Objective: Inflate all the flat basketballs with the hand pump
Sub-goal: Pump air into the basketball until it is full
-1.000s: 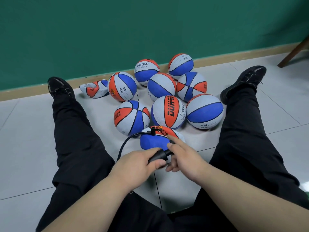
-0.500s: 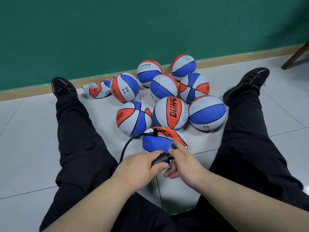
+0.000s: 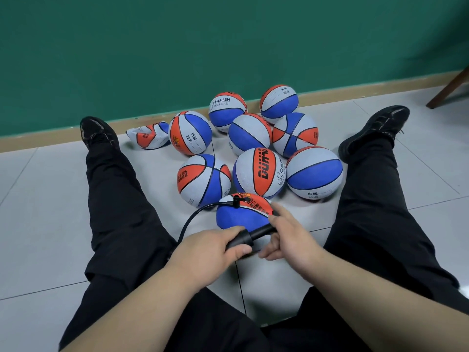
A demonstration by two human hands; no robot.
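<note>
A black hand pump (image 3: 250, 237) lies across my lap space between both hands. My left hand (image 3: 210, 252) grips its barrel. My right hand (image 3: 289, 237) holds the handle end, fingers curled round it. A black hose (image 3: 195, 217) loops from the pump up to the valve of a partly flat blue, red and white basketball (image 3: 241, 214) on the floor just beyond my hands. Several round, full basketballs (image 3: 258, 171) cluster behind it. One crumpled flat basketball (image 3: 149, 135) lies far left by the wall.
I sit on the grey tiled floor (image 3: 45, 212) with legs in black trousers spread either side of the balls, shoes near the green wall (image 3: 177, 47). A wooden furniture leg (image 3: 449, 90) stands at the far right.
My hands have drawn slightly apart, exposing more of the pump's rod between them. The view has shifted a little; the balls have not moved.
</note>
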